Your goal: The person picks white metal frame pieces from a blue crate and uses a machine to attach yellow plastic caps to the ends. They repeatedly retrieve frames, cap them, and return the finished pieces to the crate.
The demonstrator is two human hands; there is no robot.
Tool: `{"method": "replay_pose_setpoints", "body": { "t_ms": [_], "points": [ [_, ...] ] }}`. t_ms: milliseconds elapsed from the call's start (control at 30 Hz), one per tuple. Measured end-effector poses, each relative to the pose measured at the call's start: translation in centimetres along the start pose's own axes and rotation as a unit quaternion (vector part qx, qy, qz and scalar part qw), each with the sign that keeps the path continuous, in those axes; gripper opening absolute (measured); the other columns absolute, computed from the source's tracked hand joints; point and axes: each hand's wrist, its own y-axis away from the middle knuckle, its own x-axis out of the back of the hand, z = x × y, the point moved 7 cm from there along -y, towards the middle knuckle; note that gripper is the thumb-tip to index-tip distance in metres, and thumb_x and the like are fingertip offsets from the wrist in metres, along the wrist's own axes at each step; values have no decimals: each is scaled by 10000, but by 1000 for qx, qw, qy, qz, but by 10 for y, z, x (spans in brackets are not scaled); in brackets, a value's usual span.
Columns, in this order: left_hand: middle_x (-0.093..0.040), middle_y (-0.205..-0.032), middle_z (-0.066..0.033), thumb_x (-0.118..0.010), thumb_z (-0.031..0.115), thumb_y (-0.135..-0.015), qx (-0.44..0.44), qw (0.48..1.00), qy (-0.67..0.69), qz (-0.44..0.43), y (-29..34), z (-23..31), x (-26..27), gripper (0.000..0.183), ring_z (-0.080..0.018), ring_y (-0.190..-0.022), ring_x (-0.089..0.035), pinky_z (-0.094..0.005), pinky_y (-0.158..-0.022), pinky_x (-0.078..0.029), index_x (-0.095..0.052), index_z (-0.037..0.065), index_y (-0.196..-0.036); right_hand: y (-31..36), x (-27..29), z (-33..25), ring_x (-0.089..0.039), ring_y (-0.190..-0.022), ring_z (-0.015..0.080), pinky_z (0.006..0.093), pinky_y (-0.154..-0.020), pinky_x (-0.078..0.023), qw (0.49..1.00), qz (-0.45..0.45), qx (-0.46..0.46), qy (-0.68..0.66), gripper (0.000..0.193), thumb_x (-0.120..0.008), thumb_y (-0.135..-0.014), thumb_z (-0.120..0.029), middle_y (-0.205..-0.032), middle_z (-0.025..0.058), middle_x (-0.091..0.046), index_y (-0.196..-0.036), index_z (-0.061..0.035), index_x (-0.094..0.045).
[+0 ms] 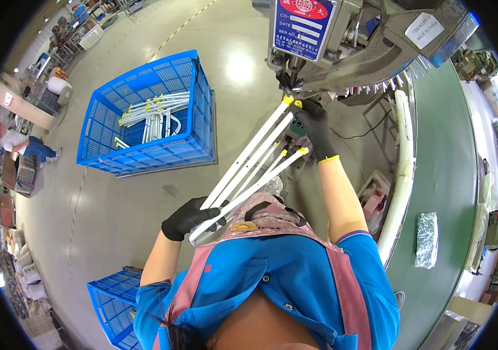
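Several white metal tubes [244,165] with yellow end caps lie slantwise in front of me, their lower ends gathered in my left hand [192,219]. That hand wears a black glove and is closed round them. My right hand [314,121], gloved in black with a yellow cuff, is at the upper ends and pinches one tube by its yellow cap [298,104]. Another tube's cap [287,100] sits right under the head of a grey press machine [295,70]. I cannot tell whether it touches the tool. Other capped ends fan out lower down.
To the left stands a blue plastic crate [150,156] with similar white tubes inside. A second blue crate [109,309] is at the lower left. Along the right runs a green tabletop [435,192] with a clear plastic packet [426,240]. A person [27,146] is at the far left.
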Motion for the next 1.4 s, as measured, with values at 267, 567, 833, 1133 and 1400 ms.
{"method": "replay_pose_setpoints", "body": {
  "t_ms": [267, 567, 833, 1133, 1400],
  "points": [
    [-660, -905, -120, -581, 279, -897, -50, 998, 20, 39, 12, -3, -3, 439, -140, -749, -619, -259, -666, -499, -520, -24, -1209, -3, -18, -27, -570, -769, 72, 214, -708, -456, 998, -48, 43, -9, 361, -731, -763, -127, -882, 22, -662, -1058, 61, -640],
    [-662, -890, -119, -573, 240, -900, -52, 996, 9, 71, -4, -20, 2, 366, -140, -719, -618, -269, -651, -499, -552, -39, -1136, -12, -24, -14, -591, -779, 82, 231, -741, -476, 997, -36, 44, -59, 315, -734, -758, -148, -869, 32, -670, -994, 44, -657],
    [-657, -856, -104, -580, 262, -896, -37, 996, 0, 76, 21, 2, -9, 358, -143, -718, -616, -269, -649, -490, -560, -33, -1097, -11, -22, -13, -585, -811, 97, 234, -755, -464, 995, -35, 24, 88, 365, -703, -787, -175, -926, 52, -672, -1059, 58, -635],
    [-657, -832, -94, -595, 259, -881, -13, 999, -13, 45, 27, 10, -12, 354, -128, -687, -611, -257, -618, -488, -566, -19, -1097, -8, -25, 4, -581, -794, 95, 253, -740, -464, 996, -47, 17, 68, 355, -687, -799, -230, -880, 57, -678, -1029, 38, -649],
    [-666, -857, -100, -616, 260, -873, 10, 999, 23, 42, 20, -11, -7, 371, -135, -714, -615, -265, -652, -491, -555, -24, -1104, 8, -15, 27, -575, -793, 122, 261, -744, -456, 988, -116, -46, 95, 379, -644, -842, -265, -912, 87, -660, -1072, 34, -613]
  ]
}}
